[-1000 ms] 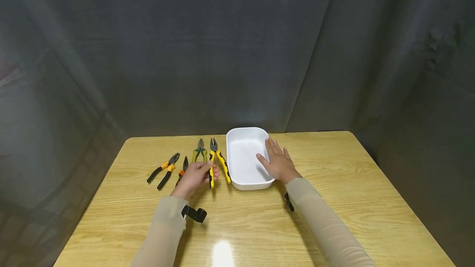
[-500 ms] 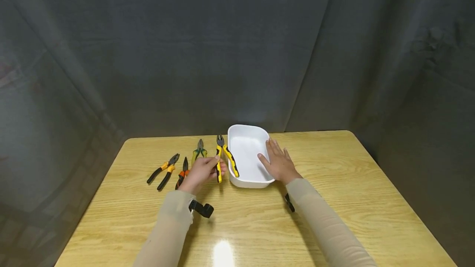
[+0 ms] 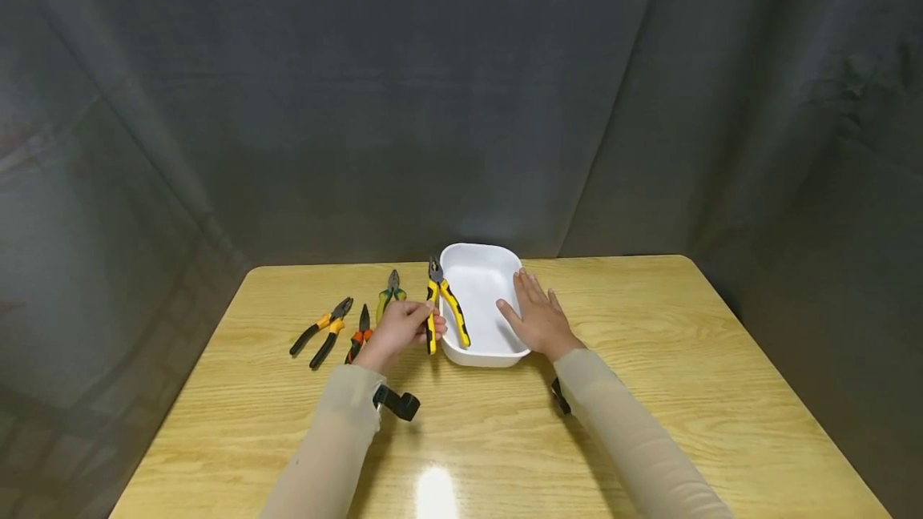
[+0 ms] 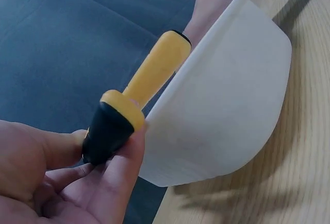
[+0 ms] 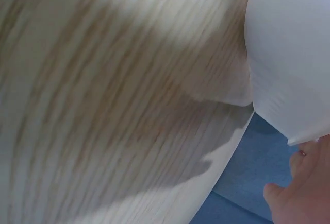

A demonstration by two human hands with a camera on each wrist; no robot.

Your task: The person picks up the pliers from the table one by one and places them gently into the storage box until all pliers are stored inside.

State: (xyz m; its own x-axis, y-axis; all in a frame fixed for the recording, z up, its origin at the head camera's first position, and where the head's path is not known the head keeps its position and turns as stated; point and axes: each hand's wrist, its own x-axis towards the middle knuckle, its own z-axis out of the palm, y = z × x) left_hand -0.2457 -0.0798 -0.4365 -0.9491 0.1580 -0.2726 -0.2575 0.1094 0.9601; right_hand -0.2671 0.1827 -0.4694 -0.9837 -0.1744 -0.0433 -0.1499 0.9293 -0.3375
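Yellow-black pliers (image 3: 445,291) and the left hand (image 3: 398,328) have shifted toward 3 o'clock since the earlier frame: pliers sat just off the white tray's 9 o'clock side, now they overlap that edge in the head view. Right hand roughly unchanged.

Key relation: from the left hand, the white tray (image 3: 485,360) lies at about 2–3 o'clock, just beside it. Pliers' long axis runs near 12–6, nose at 12, roughly parallel to the tray's long side. Handles spread: left one points to 6, right one splays to 5 and shows across the tray's opening. Left wrist view has pliers raised at rim level; can't tell if they touch the rim.

Left hand: thumb and fingers clamped on the left handle only. It's the nearer hand to the pliers. Right hand (image 3: 539,323): fingers straight and apart, resting at the tray's 3 o'clock rim, nothing gripped.

Other pliers are on the tabletop (image 3: 649,359), left of the tray: green (image 3: 392,292), red-black (image 3: 359,338), orange-black (image 3: 335,328).
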